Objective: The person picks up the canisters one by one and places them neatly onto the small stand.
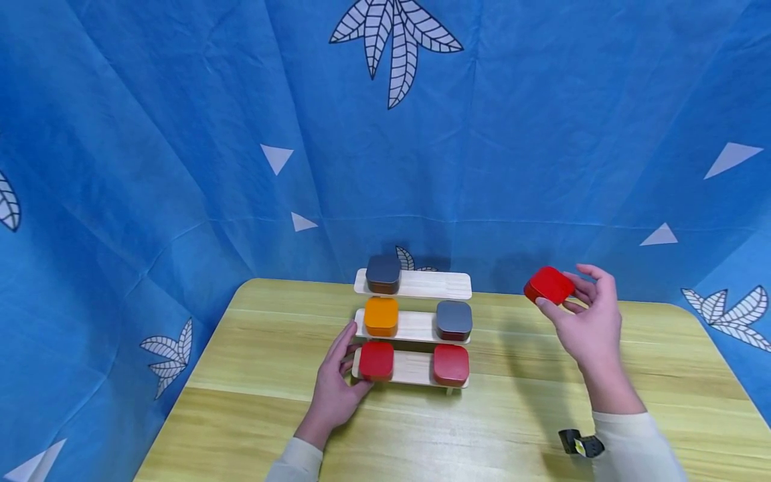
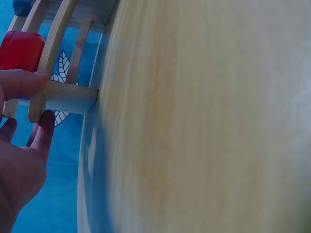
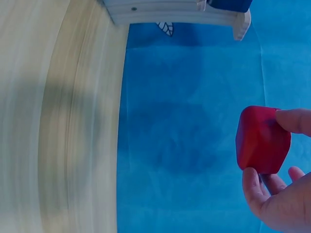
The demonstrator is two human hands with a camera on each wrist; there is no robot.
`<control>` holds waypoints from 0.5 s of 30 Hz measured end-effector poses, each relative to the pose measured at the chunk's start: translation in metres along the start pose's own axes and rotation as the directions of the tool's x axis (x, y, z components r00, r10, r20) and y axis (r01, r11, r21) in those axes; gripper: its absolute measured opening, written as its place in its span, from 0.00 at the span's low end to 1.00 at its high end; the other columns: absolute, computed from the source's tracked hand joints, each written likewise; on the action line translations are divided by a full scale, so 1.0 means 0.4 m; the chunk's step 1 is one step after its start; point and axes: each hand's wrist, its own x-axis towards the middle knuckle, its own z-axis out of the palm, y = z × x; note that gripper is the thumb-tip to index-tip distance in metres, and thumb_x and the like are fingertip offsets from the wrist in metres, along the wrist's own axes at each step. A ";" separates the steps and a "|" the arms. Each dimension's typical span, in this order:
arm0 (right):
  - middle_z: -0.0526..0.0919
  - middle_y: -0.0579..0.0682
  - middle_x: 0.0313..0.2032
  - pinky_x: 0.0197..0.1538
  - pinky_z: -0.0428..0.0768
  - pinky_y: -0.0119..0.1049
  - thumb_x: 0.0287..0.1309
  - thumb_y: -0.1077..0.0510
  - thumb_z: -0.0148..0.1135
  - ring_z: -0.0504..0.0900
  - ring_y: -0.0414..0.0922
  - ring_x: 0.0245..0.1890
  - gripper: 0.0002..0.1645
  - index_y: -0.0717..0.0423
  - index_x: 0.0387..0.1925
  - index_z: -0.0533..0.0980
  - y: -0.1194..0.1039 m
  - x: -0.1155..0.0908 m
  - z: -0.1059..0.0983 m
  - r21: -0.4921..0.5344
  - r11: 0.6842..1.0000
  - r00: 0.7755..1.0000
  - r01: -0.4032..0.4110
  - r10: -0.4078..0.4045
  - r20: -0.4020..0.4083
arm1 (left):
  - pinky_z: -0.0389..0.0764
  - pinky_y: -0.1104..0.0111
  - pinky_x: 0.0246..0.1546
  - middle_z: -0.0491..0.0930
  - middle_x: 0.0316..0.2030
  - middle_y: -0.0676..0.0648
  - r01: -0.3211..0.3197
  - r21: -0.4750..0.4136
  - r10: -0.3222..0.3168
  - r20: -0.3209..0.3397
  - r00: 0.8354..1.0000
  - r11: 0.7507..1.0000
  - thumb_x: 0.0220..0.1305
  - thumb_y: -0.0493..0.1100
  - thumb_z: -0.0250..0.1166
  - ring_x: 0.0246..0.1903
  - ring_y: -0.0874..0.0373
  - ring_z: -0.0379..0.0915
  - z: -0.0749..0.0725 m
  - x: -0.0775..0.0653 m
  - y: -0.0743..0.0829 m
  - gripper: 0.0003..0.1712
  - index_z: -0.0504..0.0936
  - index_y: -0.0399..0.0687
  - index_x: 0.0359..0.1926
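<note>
A three-tier wooden display shelf (image 1: 415,367) stands at the table's back edge. My left hand (image 1: 337,387) grips the left end of its lowest board, and the left wrist view shows thumb and fingers on either side of that board (image 2: 54,46). Beside the thumb sits a red rounded-square box (image 1: 376,360). A second red box (image 1: 451,365) rests at that tier's right end. The middle tier carries an orange box (image 1: 381,316) and a grey box (image 1: 454,319); a dark box (image 1: 383,273) is on top at left. Right of the shelf, my right hand (image 1: 587,328) pinches another red box (image 3: 262,138) in the air.
The pale wooden table (image 1: 271,348) ends just behind the shelf. A blue cloth (image 1: 385,167) with leaf prints hangs at the back and sides. A black strap-like device (image 1: 580,444) is at the right forearm.
</note>
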 end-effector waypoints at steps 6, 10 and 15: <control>0.71 0.52 0.65 0.49 0.76 0.29 0.53 0.62 0.76 0.73 0.51 0.57 0.51 0.48 0.73 0.56 -0.013 -0.006 0.020 0.015 0.998 0.998 0.059 -0.059 0.019 | 0.74 0.63 0.59 0.55 0.74 0.62 -0.001 0.004 0.001 0.003 1.000 1.000 0.48 0.22 0.74 0.63 0.55 0.66 -0.001 0.000 0.000 0.62 0.57 0.69 0.77; 0.72 0.52 0.65 0.48 0.75 0.28 0.54 0.61 0.75 0.73 0.50 0.57 0.50 0.47 0.72 0.57 -0.019 -0.009 0.030 0.019 0.997 0.996 0.081 -0.082 0.034 | 0.74 0.62 0.59 0.55 0.74 0.60 -0.012 0.000 0.012 0.004 1.000 1.000 0.48 0.22 0.74 0.62 0.54 0.67 -0.001 0.000 0.000 0.62 0.57 0.67 0.77; 0.73 0.52 0.64 0.49 0.76 0.31 0.53 0.61 0.76 0.73 0.51 0.57 0.50 0.49 0.72 0.57 -0.033 -0.012 0.042 0.024 0.993 0.992 0.112 -0.113 0.053 | 0.74 0.63 0.59 0.55 0.74 0.61 -0.006 -0.002 0.006 0.001 1.000 1.000 0.48 0.22 0.75 0.62 0.55 0.66 0.000 0.000 0.000 0.63 0.57 0.69 0.77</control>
